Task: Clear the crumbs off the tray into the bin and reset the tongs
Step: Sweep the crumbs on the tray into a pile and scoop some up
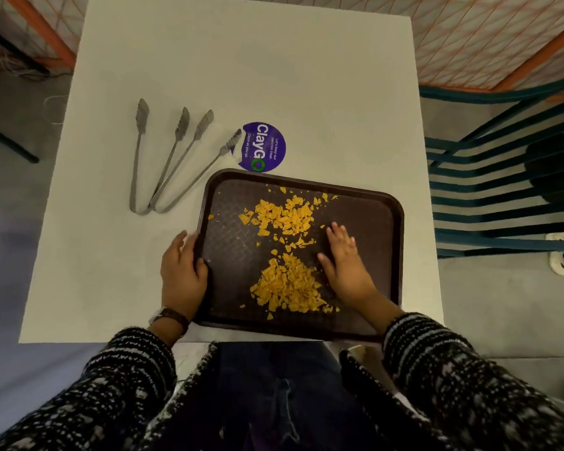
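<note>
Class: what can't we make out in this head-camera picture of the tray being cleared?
Bin: outside the head view, whereabouts unknown.
Crumbs under the right hand: hidden by the palm.
Sticker small print: too small to read; its near rim is covered by the tray.

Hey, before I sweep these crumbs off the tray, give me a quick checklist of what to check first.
1. Steadied tray: ok, left hand grips its left rim.
2. Sweeping right hand: ok, flat on the tray beside the crumbs.
3. Gathered crumbs: not ok, two piles plus scattered bits.
4. Reachable bin: cannot tell, none in view.
5. Parked tongs: ok, both pairs lie on the table, left of the tray.
</note>
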A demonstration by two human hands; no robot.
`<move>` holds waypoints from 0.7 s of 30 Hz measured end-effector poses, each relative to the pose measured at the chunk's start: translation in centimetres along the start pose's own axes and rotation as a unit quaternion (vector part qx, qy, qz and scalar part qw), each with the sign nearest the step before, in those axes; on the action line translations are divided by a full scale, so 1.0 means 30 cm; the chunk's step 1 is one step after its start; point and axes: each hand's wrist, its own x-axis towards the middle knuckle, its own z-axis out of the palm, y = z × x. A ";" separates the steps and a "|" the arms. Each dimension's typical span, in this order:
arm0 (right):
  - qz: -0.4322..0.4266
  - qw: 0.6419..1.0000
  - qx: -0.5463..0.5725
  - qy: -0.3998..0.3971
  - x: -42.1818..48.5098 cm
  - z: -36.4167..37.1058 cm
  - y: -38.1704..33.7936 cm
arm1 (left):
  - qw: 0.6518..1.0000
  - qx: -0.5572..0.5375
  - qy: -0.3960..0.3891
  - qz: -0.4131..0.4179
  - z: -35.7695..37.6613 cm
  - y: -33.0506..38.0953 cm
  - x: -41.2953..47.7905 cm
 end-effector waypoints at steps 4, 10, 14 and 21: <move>-0.009 0.999 -0.032 0.007 0.101 -0.029 0.031 | 0.995 -0.055 -0.027 -0.075 0.003 -0.030 0.015; 0.028 0.999 -0.021 0.024 0.201 0.005 -0.004 | 0.983 -0.143 -0.018 -0.117 0.004 -0.027 0.002; 0.009 0.999 -0.019 0.032 0.231 0.046 -0.062 | 0.965 -0.204 0.001 -0.166 -0.006 -0.007 -0.029; -0.122 0.988 0.069 -0.067 0.174 0.120 -0.184 | 0.926 -0.306 -0.054 -0.212 -0.046 0.009 -0.018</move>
